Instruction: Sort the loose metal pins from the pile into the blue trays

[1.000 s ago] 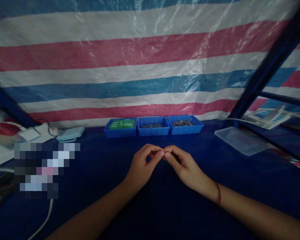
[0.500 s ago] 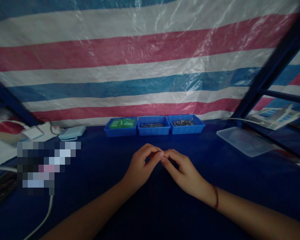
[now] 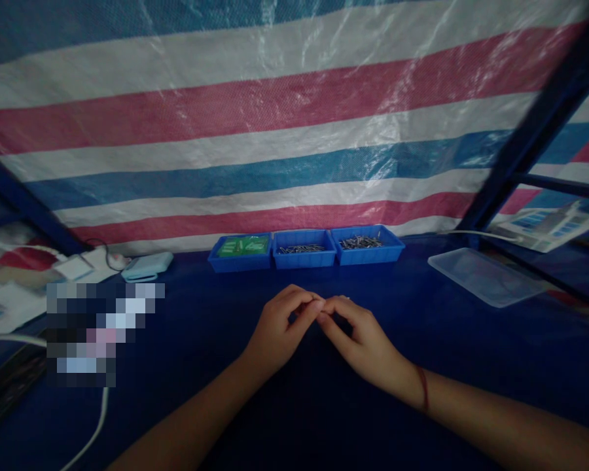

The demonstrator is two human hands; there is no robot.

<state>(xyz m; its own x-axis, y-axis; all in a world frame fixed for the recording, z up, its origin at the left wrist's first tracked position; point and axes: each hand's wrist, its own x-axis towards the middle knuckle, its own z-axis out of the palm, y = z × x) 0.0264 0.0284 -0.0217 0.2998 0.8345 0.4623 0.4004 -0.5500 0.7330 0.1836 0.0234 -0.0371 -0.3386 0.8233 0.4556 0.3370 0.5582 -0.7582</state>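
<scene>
Over the dark blue table (image 3: 397, 327), my left hand (image 3: 285, 327) and my right hand (image 3: 358, 333) meet at their fingertips. Thumb and index finger of each are pinched together, and whatever lies between them is too small or too hidden to make out. A thin red band (image 3: 423, 387) circles my right wrist. Beyond my hands stand three blue trays: the left tray (image 3: 240, 263) holds green-and-white pieces (image 3: 243, 245), the middle tray (image 3: 304, 259) thin metal pins (image 3: 302, 248), and the right tray (image 3: 370, 256) a heap of small metal parts (image 3: 360, 242).
A clear plastic lid (image 3: 485, 278) lies at the right, near a blue metal frame post (image 3: 500, 170). On the left are a light blue case (image 3: 147, 265), a white power strip (image 3: 95, 265), a white cable (image 3: 98, 425) and a blurred-out patch. A striped tarp (image 3: 275, 124) hangs behind.
The view has shifted slightly, so things on the left sit a little further right and lower. My hands keep their fingertip-to-fingertip pinch, with hardly any movement.
</scene>
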